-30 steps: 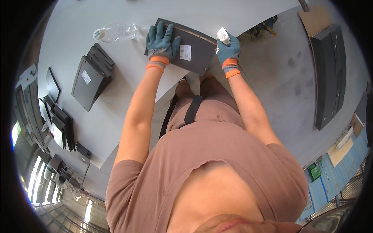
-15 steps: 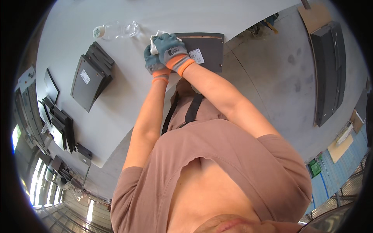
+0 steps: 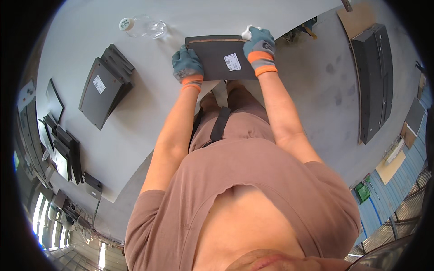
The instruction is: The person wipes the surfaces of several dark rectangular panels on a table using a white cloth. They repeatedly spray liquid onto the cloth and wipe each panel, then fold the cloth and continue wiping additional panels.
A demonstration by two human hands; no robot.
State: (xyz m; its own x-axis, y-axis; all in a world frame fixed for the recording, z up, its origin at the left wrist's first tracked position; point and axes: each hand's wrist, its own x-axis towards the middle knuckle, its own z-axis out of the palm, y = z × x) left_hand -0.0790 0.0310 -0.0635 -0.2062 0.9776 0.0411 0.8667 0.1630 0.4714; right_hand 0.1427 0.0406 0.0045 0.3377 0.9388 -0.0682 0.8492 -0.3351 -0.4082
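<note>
A dark grey, slightly curved panel (image 3: 212, 58) with a white label lies at the near edge of the table in front of me. My left hand (image 3: 187, 64), in a grey-green glove with an orange cuff, grips the panel's left end. At its right end, my right hand (image 3: 260, 45), gloved alike, is closed on a crumpled white cloth (image 3: 247, 33) that shows past the fingers at the panel's far right corner. A bare, light brown strip runs along the panel's far edge. The undersides of the fingers are hidden.
A clear plastic bottle (image 3: 149, 27) lies on the light grey table (image 3: 149, 86) beyond my left hand. Stacked dark panels (image 3: 100, 90) stand to the left, with several more (image 3: 68, 147) farther out. On the right, a long dark stack (image 3: 373, 86) rests on brown board (image 3: 357, 20).
My right hand has moved with the cloth from the panel's left end to its right end. My left hand now grips the left end, and the hands are apart.
</note>
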